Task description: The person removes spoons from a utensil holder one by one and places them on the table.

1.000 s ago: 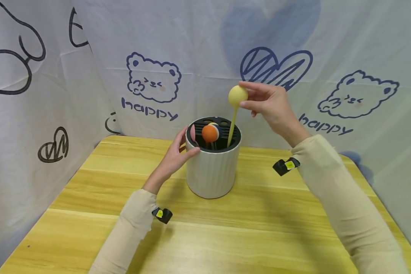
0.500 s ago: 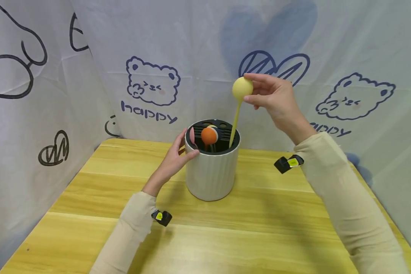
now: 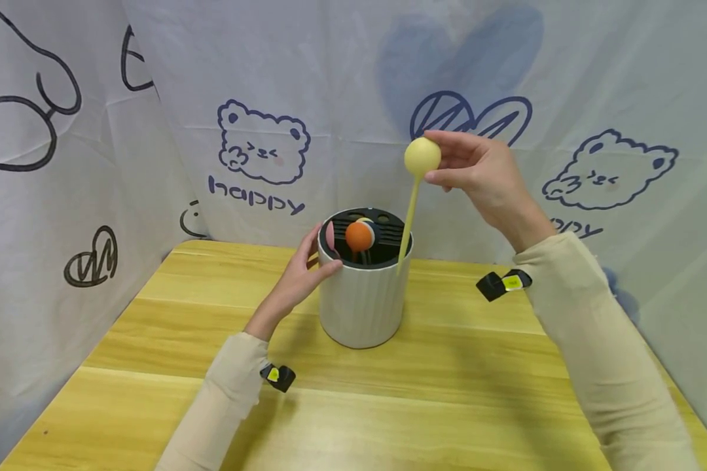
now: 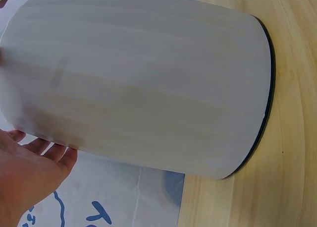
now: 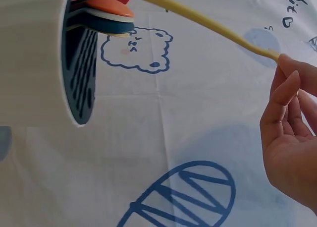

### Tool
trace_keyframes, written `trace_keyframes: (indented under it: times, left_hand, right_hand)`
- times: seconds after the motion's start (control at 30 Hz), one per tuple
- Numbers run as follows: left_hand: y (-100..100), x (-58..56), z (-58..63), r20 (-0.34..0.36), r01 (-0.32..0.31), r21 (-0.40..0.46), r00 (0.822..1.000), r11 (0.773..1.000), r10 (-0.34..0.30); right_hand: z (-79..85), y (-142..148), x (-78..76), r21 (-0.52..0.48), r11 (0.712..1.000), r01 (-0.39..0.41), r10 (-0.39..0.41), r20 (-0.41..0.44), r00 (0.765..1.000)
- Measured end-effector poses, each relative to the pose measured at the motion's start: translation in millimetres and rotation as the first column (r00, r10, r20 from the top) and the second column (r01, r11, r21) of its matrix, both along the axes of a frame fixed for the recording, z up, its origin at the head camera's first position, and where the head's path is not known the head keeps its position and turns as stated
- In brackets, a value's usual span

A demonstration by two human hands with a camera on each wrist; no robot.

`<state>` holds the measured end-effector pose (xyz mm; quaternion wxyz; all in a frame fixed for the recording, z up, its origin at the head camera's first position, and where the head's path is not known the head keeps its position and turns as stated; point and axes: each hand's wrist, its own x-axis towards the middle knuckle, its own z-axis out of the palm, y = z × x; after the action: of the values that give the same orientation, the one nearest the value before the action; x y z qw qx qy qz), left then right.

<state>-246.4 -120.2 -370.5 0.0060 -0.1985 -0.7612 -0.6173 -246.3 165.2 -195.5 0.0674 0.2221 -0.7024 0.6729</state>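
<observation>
A white ribbed utensil holder point(image 3: 362, 307) with a black slotted top stands on the table. My left hand point(image 3: 297, 275) grips its left side, thumb at the front rim, fingers behind. With thumb and fingers, my right hand point(image 3: 486, 180) pinches the round head of a yellow spoon point(image 3: 422, 157). Its thin handle hangs downward, the lower end overlapping the holder's right front wall in the head view. Inside the holder, an orange spoon point(image 3: 360, 235) and a pink one point(image 3: 330, 235) stand head up. White, navy and yellow heads show behind the orange spoon point(image 5: 114, 7) in the right wrist view.
The wooden table point(image 3: 353, 418) runs back to a white curtain point(image 3: 353, 78) with printed bears and hearts, close behind the holder. More of this cloth hangs at both sides. Black straps point(image 3: 503, 284) sit at both wrists.
My right hand has drawn the yellow spoon to the right, and the handle's lower end has come out from the holder's opening. The left hand keeps its place on the holder.
</observation>
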Motion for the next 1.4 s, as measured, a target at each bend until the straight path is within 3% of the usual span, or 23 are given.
trace_keyframes:
  times: [0.43,0.73,0.93,1.4]
  left_hand:
    - [-1.3,0.0,-1.3,-0.008,0.001,-0.014,1.0,1.0,-0.001]
    - [-3.6,2.1,-1.5,-0.001,-0.01,-0.036,1.0,0.999,0.01]
    - [-4.2,0.2,0.1,-0.024,-0.01,-0.036,1.0,0.999,0.009]
    - [-0.9,-0.5,-2.6,-0.03,-0.007,-0.029,1.0,1.0,0.006]
  right_hand:
    - [-43.8,18.6,0.8,-0.025,0.996,-0.089,0.091,0.074,0.993]
    - [-88.1,26.8,6.1,-0.006,0.992,-0.123,0.122,0.188,0.975]
    - [-115.6,31.4,12.0,0.023,0.993,-0.119,0.112,0.212,0.971]
    - [-155.8,48.8,21.4,0.028,0.997,-0.078,0.067,0.266,0.962]
